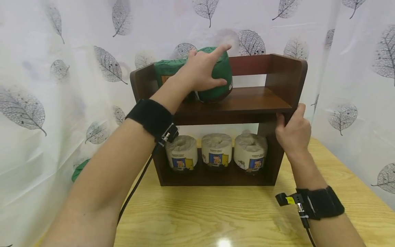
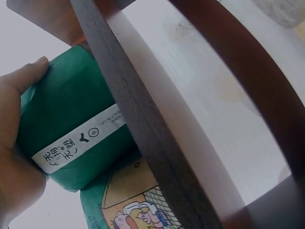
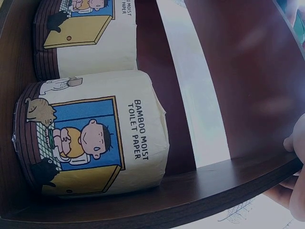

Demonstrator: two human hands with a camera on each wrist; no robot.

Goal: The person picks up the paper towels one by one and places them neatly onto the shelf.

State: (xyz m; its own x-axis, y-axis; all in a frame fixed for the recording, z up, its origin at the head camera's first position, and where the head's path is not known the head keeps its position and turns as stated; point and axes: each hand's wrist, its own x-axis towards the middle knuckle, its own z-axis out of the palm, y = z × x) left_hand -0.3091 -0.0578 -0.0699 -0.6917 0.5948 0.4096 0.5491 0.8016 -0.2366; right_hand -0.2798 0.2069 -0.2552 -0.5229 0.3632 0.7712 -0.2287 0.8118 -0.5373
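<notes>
A dark wooden two-tier shelf [image 1: 247, 103] stands on a light wood table. On its upper tier my left hand [image 1: 202, 70] grips a green-wrapped roll [image 1: 220, 73], fingers curled over its top; a second green pack [image 1: 165, 70] sits just left of it. In the left wrist view the green roll [image 2: 71, 119] shows a white label band, with my thumb [image 2: 24, 78] against it. My right hand [image 1: 293, 132] grips the shelf's right side panel, thumb at the front edge. Three cream toilet paper rolls [image 1: 216, 149] stand in the lower tier; the right wrist view shows one roll [image 3: 100, 148] close up.
A white curtain with leaf prints [image 1: 61, 68] hangs behind and beside the shelf. The table [image 1: 222, 212] stretches toward me in front of the shelf. Something green [image 1: 79, 170] peeks out by the curtain at the left. Black wristbands with cables sit on both wrists.
</notes>
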